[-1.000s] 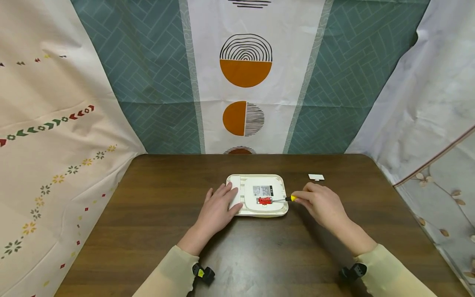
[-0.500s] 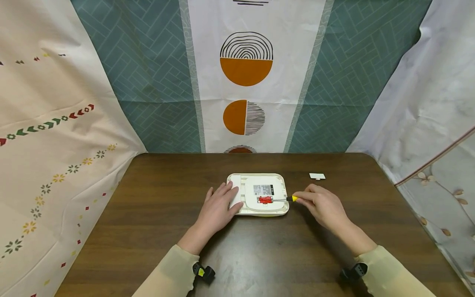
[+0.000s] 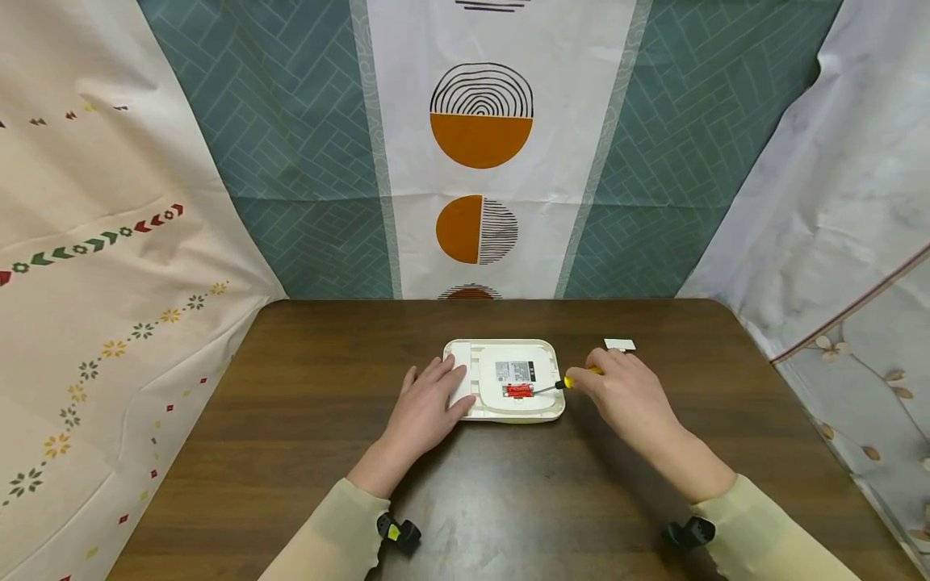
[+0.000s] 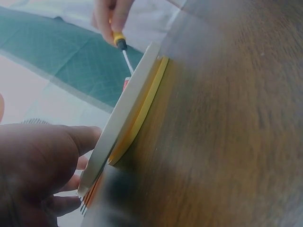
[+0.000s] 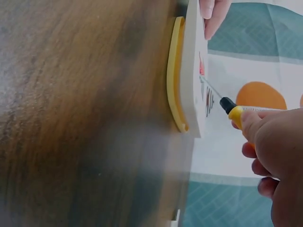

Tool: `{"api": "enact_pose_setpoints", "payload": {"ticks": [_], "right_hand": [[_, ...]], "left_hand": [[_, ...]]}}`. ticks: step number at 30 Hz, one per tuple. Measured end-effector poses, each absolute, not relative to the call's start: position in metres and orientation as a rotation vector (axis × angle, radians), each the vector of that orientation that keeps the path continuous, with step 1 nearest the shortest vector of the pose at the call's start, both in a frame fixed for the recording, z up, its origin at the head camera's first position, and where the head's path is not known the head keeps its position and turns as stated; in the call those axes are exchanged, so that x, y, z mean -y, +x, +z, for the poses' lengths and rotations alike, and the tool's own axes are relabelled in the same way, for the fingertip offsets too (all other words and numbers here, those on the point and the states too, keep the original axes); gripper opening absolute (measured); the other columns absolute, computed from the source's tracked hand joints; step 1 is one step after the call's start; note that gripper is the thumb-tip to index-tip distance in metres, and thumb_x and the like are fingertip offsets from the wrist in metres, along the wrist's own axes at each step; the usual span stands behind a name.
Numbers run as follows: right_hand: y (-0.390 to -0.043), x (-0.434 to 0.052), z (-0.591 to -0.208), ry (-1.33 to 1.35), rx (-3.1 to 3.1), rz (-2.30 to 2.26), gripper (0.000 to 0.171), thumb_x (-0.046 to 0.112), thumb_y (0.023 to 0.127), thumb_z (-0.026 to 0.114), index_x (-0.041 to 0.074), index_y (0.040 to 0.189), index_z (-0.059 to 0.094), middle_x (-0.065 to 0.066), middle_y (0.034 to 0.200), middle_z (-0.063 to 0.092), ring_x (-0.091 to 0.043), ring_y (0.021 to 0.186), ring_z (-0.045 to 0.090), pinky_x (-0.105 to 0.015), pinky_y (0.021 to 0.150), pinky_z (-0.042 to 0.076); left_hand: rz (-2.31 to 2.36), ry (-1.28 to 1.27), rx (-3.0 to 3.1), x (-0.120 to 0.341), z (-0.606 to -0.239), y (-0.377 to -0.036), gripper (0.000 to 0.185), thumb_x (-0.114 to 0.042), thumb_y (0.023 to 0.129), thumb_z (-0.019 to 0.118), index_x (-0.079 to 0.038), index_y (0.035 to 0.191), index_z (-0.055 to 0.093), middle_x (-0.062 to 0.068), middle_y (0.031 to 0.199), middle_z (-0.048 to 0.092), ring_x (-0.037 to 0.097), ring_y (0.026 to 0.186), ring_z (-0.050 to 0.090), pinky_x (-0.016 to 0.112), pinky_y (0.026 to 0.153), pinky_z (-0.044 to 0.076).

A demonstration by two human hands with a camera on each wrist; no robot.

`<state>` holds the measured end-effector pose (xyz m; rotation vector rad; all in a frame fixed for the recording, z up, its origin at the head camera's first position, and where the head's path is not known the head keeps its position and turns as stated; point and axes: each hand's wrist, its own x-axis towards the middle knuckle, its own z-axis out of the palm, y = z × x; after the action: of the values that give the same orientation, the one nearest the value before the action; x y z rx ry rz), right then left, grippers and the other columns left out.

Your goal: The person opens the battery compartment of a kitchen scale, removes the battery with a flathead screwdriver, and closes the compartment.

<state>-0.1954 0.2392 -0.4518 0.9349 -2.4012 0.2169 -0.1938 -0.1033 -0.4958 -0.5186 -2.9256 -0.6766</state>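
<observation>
A white, rounded-square device point(image 3: 508, 399) lies flat on the brown table, with a grey label and a small red part point(image 3: 517, 391) on top. My left hand point(image 3: 429, 403) rests on its left edge with straight fingers point(image 4: 71, 142). My right hand point(image 3: 617, 387) grips a small yellow-handled screwdriver point(image 3: 574, 379), whose tip touches the red part. The right wrist view shows the screwdriver point(image 5: 232, 111) slanting onto the device point(image 5: 191, 85), which has a yellow rim below. The left wrist view shows the screwdriver point(image 4: 120, 45) above the device's edge point(image 4: 128, 109).
A small white piece point(image 3: 620, 344) lies on the table point(image 3: 291, 452) beyond my right hand. Patterned curtains point(image 3: 479, 145) hang behind and on both sides of the table. The table's right edge runs close to a pale curtain point(image 3: 857, 363).
My right hand has lifted and shifted back a little, so the screwdriver handle now sits higher and the shaft slants down to the red part. My left hand has not moved.
</observation>
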Motion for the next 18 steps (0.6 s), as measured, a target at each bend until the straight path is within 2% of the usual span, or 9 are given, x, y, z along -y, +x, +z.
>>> {"api": "enact_pose_setpoints", "payload": {"ticks": [4,13,18], "right_hand": [[-0.196,-0.242,-0.456,0.895,2.429,0.266,0.040,0.003,0.074,0.102,0.016,0.109,0.087,-0.002,0.089,0.062,-0.025,0.076,0.059,-0.039,0.063,0.052],[-0.197,-0.253,-0.474,0.804,2.568,0.398,0.030,0.012,0.087,0.095,0.018,0.116,0.088,0.006,0.091,0.063,-0.015,0.076,0.059,-0.037,0.065,0.051],[-0.196,-0.251,-0.482,0.781,2.616,0.469,0.028,0.017,0.091,0.092,0.020,0.118,0.088,0.009,0.092,0.065,-0.011,0.076,0.059,-0.035,0.066,0.051]], "left_hand": [[-0.677,-0.513,2.934,0.103,-0.496,-0.194,0.061,-0.045,0.108,0.073,-0.012,0.159,0.062,0.014,0.170,0.047,0.037,0.160,0.040,0.072,0.127,0.023],[-0.704,-0.515,2.921,0.104,-0.497,-0.193,0.059,-0.040,0.108,0.074,-0.010,0.157,0.063,0.016,0.169,0.049,0.039,0.159,0.041,0.073,0.126,0.024],[-0.707,-0.516,2.918,0.104,-0.497,-0.194,0.059,-0.040,0.108,0.074,-0.011,0.157,0.063,0.016,0.169,0.049,0.039,0.159,0.041,0.073,0.126,0.024]]}}
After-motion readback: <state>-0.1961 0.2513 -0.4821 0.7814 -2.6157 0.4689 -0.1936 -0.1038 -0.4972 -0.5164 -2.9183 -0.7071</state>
